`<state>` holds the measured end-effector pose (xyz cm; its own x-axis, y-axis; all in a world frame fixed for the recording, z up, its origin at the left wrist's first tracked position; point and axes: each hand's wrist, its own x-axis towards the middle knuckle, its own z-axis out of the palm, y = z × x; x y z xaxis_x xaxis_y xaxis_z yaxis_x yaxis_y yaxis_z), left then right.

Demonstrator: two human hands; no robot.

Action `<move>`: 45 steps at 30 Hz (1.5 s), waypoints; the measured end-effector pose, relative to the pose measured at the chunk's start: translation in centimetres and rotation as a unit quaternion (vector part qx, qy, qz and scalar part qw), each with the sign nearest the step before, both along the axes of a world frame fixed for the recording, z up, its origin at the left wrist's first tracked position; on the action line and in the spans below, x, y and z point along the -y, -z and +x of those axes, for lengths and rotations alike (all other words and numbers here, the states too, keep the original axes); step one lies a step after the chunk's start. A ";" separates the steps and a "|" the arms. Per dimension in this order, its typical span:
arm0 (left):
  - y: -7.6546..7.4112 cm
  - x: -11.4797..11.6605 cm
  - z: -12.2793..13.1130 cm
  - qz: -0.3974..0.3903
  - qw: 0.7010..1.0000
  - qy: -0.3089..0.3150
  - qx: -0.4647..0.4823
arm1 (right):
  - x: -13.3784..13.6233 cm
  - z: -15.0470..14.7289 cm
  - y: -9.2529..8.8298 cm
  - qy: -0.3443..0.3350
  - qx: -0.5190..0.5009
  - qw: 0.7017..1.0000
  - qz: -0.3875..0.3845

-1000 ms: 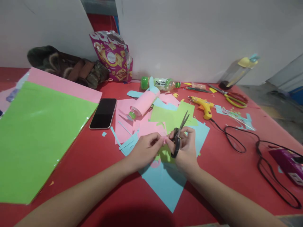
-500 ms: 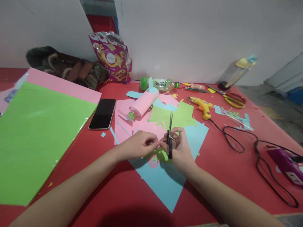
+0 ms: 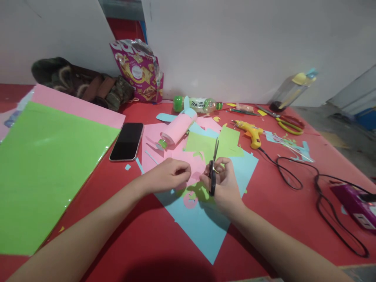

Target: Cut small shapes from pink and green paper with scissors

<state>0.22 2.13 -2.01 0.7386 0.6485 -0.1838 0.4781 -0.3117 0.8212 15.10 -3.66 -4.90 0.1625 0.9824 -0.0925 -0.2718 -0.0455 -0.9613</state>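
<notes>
Well, from my station I see both hands working over the blue sheet (image 3: 205, 229), which lies on the red table (image 3: 117, 219). The right hand (image 3: 225, 186) is above the far part of this sheet and it grips the black scissors (image 3: 212, 172) – fingers closed through the handles, blades almost together and pointing away from the person. The left hand (image 3: 170, 174) is at the far left corner of the blue sheet, close to the right hand but not touching it. Its fingers are curled in and pressed together; if a scrap is between them, I cannot tell.

On the blue sheet, just below the hands, lies a small pink cut-out (image 3: 190, 200) with a green scrap (image 3: 199, 192) beside it. Beyond the sheet are pink paper (image 3: 152, 147), a light green piece (image 3: 217, 143) and a bottle wrapped in pink paper (image 3: 176, 131). To the left of the sheet a phone (image 3: 127, 141) lies face up, and further left a large green sheet (image 3: 44, 172). To the right of the blue sheet – beyond its far corner – sits a yellow glue gun (image 3: 252, 131), and its black cable (image 3: 293, 178) runs over the table.
</notes>
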 end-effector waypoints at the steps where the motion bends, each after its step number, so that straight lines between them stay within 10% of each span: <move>1: 0.0 0.1 0.0 -0.007 1.000 -0.006 0.004 | 0.0 0.0 0.0 0.002 0.000 1.000 0.001; 25: 1.0 0.8 0.9 0.049 0.998 -0.041 0.012 | -0.2 0.1 0.4 -0.014 -0.013 1.000 -0.001; 36: -0.6 -0.4 -0.9 0.109 0.965 -0.224 0.082 | 0.3 0.1 0.7 -0.239 -0.062 0.968 -0.031; 45: -1.2 0.3 -0.3 0.227 0.951 -0.200 0.064 | 0.7 0.2 0.2 -0.300 -0.041 0.953 -0.015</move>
<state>-0.04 1.81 -0.85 0.4146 0.8732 0.2563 0.5383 -0.4624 0.7046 15.27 -4.39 -5.09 -0.4371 0.8927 -0.1098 -0.2618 -0.2431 -0.9340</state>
